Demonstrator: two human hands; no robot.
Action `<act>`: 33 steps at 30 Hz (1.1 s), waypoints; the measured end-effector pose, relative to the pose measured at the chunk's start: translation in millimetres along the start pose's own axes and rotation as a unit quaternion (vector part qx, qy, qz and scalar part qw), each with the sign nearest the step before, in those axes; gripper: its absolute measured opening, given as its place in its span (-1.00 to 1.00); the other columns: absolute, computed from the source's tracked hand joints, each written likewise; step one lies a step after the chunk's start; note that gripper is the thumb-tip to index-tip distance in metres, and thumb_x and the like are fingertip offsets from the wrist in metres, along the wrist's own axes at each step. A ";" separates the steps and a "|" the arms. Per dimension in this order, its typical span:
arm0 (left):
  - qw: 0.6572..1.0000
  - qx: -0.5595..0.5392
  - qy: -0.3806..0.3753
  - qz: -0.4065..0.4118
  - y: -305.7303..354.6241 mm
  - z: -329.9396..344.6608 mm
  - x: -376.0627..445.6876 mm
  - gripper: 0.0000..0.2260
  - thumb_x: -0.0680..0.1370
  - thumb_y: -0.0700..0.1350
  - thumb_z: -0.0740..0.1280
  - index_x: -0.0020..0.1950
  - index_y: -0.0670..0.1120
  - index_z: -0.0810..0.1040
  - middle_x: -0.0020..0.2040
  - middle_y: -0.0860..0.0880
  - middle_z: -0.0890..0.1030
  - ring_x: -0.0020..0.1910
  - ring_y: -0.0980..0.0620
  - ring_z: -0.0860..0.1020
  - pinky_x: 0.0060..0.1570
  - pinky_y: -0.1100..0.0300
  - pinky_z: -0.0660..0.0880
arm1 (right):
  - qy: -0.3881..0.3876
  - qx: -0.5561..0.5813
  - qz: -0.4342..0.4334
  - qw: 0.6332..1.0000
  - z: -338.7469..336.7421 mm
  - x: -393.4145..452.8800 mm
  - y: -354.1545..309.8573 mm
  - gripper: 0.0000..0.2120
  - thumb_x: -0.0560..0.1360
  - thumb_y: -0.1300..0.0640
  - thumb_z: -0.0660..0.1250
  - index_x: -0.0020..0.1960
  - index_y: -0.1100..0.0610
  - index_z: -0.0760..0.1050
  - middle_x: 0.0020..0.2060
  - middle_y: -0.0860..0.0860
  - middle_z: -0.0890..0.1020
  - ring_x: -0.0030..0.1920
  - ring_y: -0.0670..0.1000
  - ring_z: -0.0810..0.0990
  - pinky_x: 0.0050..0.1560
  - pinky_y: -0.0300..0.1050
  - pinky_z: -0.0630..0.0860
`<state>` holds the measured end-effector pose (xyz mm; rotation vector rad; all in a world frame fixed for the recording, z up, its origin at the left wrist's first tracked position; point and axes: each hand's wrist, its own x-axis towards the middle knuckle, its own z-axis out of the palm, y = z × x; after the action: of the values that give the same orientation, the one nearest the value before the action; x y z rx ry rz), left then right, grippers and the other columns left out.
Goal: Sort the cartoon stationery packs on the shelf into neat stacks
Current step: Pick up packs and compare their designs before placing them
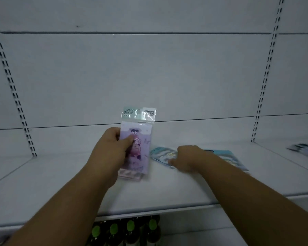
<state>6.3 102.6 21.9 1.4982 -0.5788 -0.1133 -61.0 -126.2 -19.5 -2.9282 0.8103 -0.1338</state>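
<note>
Both hands reach over the white shelf (167, 189) — the left hand (112, 148) grips a purple cartoon stationery pack (137, 148) upright, thumb across its front. The right hand (188, 158), knuckles up with fingers curled, presses on a blue cartoon pack (160, 155) lying flat just right of it — whether it grips is unclear.

A white shelf (167, 189) with a white back panel carries the goods. Flat on it, right of centre, lie blue cartoon packs (228, 158), overlapping one another. At the far right edge, past the slotted upright (263, 86), more packs (304, 150) lie blurred. A pinkish pack (130, 175) rests near the middle.
</note>
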 end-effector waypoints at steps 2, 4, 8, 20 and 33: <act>0.998 -0.051 -0.018 0.010 -0.5 -6.6 -7.8 -0.93 0.58 -0.15 0.32 0.03 -0.06 0.57 -0.21 -0.04 0.73 -0.28 -0.04 0.70 -0.37 0.06 0.59 | -0.009 0.001 0.012 1.000 -7.3 4.2 -5.6 -0.45 0.34 -0.32 0.30 0.05 0.11 0.47 0.07 0.12 0.60 0.04 0.14 0.56 -0.10 -0.13 0.37; 0.997 -0.074 -0.018 0.021 -3.1 -10.2 -13.2 -0.92 0.57 -0.15 0.32 0.05 -0.05 0.57 -0.16 -0.05 0.73 -0.23 -0.06 0.71 -0.31 0.03 0.60 | -0.016 0.021 0.029 0.999 -14.8 5.9 -11.0 -0.49 0.25 -0.29 0.39 -0.06 0.09 0.43 -0.07 0.11 0.56 -0.06 0.11 0.53 -0.13 -0.15 0.40; 0.995 -0.101 -0.012 0.009 -6.9 -9.6 -20.3 -0.93 0.59 -0.14 0.31 0.05 -0.03 0.55 -0.14 -0.02 0.73 -0.20 -0.03 0.71 -0.30 0.06 0.61 | 0.036 0.089 0.057 0.994 -21.6 7.1 -18.4 -0.62 0.35 -0.04 0.43 0.04 0.15 0.44 0.03 0.13 0.57 -0.01 0.09 0.54 -0.15 -0.13 0.47; 0.989 -0.143 -0.044 0.014 2.4 105.6 -20.8 -0.93 0.57 -0.11 0.36 0.01 0.04 0.52 -0.11 0.02 0.72 -0.21 0.04 0.71 -0.31 0.07 0.63 | 0.273 0.545 0.107 0.786 -82.9 -81.5 89.9 -0.96 0.54 0.16 0.30 -0.08 0.07 0.46 -0.11 0.10 0.63 -0.20 0.07 0.69 -0.37 -0.13 0.62; 0.972 -0.145 -0.178 -0.045 56.1 421.8 -88.9 -0.91 0.51 -0.29 0.28 -0.12 -0.18 0.58 -0.20 -0.17 0.69 -0.26 -0.12 0.70 -0.27 0.02 0.64 | 0.340 0.538 0.105 0.765 -147.0 -238.1 362.8 -0.88 0.56 0.18 0.29 0.04 0.22 0.48 -0.13 0.16 0.67 -0.21 0.10 0.71 -0.22 0.04 0.65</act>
<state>-266.1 -236.0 35.2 1.2241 -0.7459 -0.5248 -464.9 -323.6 68.9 -1.6312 0.7297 -1.2203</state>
